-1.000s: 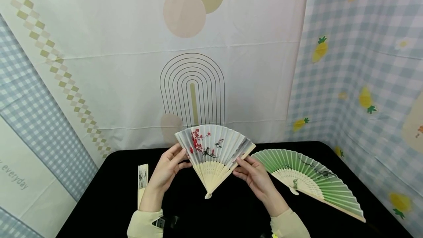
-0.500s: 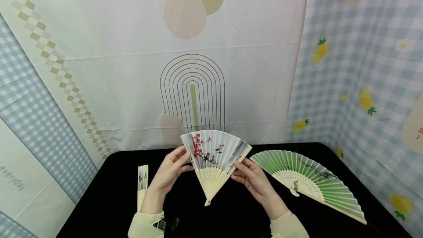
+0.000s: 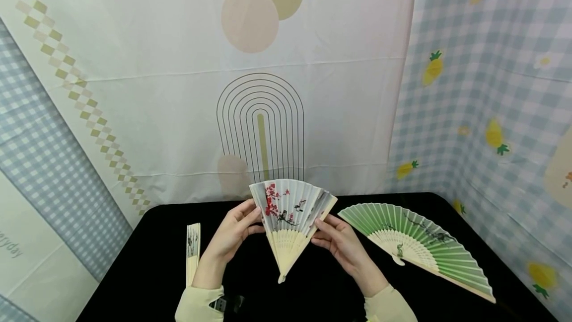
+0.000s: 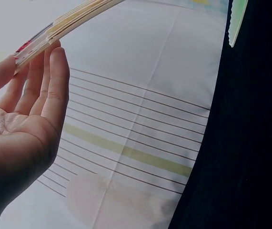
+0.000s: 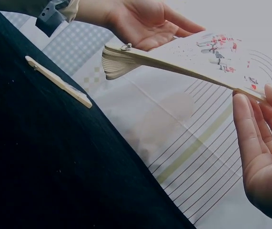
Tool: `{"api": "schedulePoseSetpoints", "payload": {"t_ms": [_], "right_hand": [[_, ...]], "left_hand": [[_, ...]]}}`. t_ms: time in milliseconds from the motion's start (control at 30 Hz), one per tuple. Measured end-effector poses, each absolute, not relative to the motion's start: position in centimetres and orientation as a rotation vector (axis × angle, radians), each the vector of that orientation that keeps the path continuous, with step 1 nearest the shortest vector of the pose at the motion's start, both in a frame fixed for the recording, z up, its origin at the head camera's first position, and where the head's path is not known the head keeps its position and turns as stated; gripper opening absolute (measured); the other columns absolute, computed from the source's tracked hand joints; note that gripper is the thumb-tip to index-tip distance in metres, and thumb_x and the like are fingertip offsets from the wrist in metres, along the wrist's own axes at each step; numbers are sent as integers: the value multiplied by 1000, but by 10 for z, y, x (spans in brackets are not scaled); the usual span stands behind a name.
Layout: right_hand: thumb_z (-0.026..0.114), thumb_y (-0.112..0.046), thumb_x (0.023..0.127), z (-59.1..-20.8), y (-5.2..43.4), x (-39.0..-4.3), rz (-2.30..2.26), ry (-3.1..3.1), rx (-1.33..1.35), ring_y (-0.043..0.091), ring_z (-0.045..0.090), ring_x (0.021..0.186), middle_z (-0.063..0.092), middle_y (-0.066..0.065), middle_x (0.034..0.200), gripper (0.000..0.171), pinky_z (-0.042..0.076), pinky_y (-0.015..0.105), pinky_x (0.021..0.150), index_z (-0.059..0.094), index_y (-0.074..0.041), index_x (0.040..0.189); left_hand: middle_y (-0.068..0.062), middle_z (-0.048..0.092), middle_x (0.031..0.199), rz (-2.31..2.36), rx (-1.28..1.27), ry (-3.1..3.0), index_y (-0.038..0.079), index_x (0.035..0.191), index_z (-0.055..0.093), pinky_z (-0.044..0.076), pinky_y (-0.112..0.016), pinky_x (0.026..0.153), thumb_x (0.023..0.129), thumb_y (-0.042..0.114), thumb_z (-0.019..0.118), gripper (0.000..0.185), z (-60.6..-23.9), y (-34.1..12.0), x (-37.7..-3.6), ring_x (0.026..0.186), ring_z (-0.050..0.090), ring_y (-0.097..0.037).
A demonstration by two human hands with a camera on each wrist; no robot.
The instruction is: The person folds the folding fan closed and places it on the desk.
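A white paper fan with red blossoms and pale bamboo ribs is held partly spread above the black table. My left hand pinches its left outer rib between thumb and fingers. My right hand pinches the right outer rib the same way. In the left wrist view the left hand reaches up to the fan's stacked edge. In the right wrist view the fan spans from the left hand to the right hand, pivot end toward the left.
A green fan lies fully spread on the table to the right. A closed fan lies to the left, also seen as the closed fan. Patterned cloth backdrops rise behind and at both sides.
The white fan has folded narrower. Both hands have drawn closer together, and the fan sits slightly lower.
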State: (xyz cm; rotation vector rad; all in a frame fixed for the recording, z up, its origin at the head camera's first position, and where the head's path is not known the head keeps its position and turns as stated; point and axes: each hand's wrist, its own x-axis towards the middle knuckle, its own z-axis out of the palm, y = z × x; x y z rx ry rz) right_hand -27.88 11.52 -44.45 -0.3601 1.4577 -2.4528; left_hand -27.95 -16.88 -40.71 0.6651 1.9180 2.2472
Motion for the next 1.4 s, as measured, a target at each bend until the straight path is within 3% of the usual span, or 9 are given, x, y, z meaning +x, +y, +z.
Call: {"api": "schedulePoseSetpoints", "payload": {"t_ms": [533, 1000, 1400], "right_hand": [[59, -7, 102, -447, 110, -278, -2412, 1501, -349, 12, 71, 79, 74, 7, 102, 23, 60, 26, 76, 67, -10, 124], [59, -8, 102, -451, 107, -277, -2345, 1498, -401, 12, 71, 82, 73, 8, 107, 36, 60, 26, 78, 57, 4, 136], [61, -8, 102, -450, 103, -274, -2319, 1513, -379, 12, 71, 82, 74, 7, 103, 23, 60, 26, 78, 67, -4, 124]], "left_hand": [[-7, 68, 121, 2180, 710, 1934, -9, 145, 45, 59, -38, 85, 108, 16, 50, 44, -412, -162, -282, 106, 68, -22], [-5, 68, 118, 2105, 703, 1894, -8, 143, 48, 59, -38, 86, 108, 16, 50, 43, -414, -158, -282, 105, 67, -20], [-5, 68, 116, 2070, 669, 1913, -8, 142, 50, 59, -39, 85, 106, 16, 55, 44, -415, -154, -281, 103, 68, -19]]}}
